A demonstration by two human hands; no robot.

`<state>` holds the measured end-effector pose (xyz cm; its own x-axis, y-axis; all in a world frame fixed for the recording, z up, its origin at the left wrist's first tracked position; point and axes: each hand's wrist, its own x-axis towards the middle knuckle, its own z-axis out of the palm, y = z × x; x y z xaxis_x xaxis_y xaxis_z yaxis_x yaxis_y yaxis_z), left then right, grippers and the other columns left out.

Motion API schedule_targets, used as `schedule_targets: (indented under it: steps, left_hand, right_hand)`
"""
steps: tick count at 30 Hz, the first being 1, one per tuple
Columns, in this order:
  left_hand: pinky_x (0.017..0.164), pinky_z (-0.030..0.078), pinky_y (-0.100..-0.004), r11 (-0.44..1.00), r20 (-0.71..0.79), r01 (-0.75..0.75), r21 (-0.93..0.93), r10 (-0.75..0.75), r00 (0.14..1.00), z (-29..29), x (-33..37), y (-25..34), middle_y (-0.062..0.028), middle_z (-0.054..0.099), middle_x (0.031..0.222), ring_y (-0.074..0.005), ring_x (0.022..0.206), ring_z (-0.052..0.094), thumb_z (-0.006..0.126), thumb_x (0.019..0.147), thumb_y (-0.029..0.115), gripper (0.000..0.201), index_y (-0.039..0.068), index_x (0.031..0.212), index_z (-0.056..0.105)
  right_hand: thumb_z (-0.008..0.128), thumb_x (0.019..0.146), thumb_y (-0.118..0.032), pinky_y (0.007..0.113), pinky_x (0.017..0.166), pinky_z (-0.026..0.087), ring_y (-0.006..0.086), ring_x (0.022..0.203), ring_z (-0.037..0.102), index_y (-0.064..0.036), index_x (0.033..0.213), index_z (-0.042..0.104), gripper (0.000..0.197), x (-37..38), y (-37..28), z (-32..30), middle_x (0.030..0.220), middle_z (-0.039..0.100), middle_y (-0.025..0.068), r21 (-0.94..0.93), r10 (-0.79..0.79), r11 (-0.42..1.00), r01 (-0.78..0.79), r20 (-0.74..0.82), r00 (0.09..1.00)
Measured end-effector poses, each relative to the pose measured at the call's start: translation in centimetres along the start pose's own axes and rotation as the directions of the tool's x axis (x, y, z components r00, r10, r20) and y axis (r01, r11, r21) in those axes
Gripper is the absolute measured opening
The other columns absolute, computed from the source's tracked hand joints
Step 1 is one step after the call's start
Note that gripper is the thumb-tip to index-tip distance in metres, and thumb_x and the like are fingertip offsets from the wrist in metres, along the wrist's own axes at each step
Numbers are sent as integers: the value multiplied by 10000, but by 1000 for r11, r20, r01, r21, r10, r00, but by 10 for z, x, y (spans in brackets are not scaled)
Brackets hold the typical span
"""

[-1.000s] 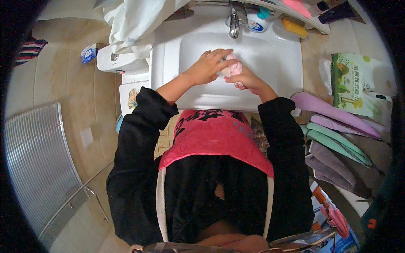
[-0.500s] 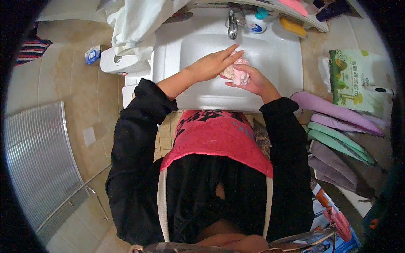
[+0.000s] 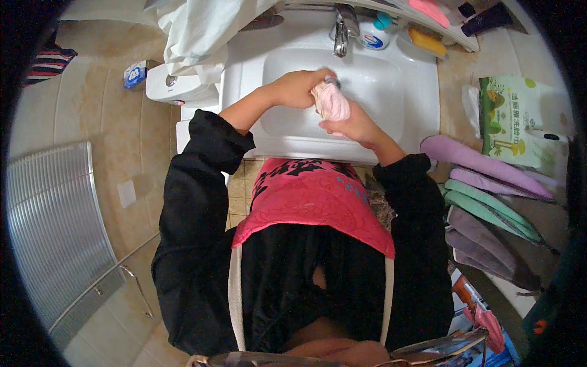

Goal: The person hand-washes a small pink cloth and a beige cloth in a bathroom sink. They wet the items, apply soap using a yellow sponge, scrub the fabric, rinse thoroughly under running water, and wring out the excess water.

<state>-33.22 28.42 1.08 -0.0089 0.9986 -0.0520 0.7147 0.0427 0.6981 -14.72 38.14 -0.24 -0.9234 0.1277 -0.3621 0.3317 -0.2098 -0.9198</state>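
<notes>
Over the white sink (image 3: 403,101), both of my hands grip a bunched pink and cream cloth (image 3: 333,104). My left hand (image 3: 304,87) closes on its upper left end, where a small dark grey patch shows by the fingertips. Wrapped around the lower right end is my right hand (image 3: 359,125). The cloth is stretched and looks twisted between them. Just beyond, at the sink's back edge, stands a chrome faucet (image 3: 340,41). Whether water runs from it I cannot tell.
A white bottle with a teal cap (image 3: 373,35) and a yellow block (image 3: 426,41) stand behind the sink. White fabric (image 3: 189,37) hangs at the back left. On the right hang purple, green and grey cloths (image 3: 489,196) below a green-white packet (image 3: 513,119).
My left hand has gone from lying flat across the cloth to gripping its end. The hands have drawn apart, and the bundled cloth is now stretched between them.
</notes>
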Motion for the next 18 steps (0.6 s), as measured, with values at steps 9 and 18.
schedule_targets:
  steps: [9,18]
  left_hand:
    - [973,363,-414,913,-379,-359,194,407,831,32,-12,6,-160,398,1297,-357,1197,386,708,652,117,666,102,1259,433]
    - [762,467,-400,908,-112,-112,405,171,979,34,18,-2,-132,557,891,-326,871,561,621,638,88,225,30,848,570]
  right_hand:
    - [495,827,-60,210,505,331,80,588,389,-56,1021,465,197,-11,-6,25,837,482,36,960,-189,193,-203,239,953]
    - [670,691,-194,336,598,490,239,711,620,-6,1023,526,407,21,13,-12,807,603,120,-559,-312,824,92,-312,897]
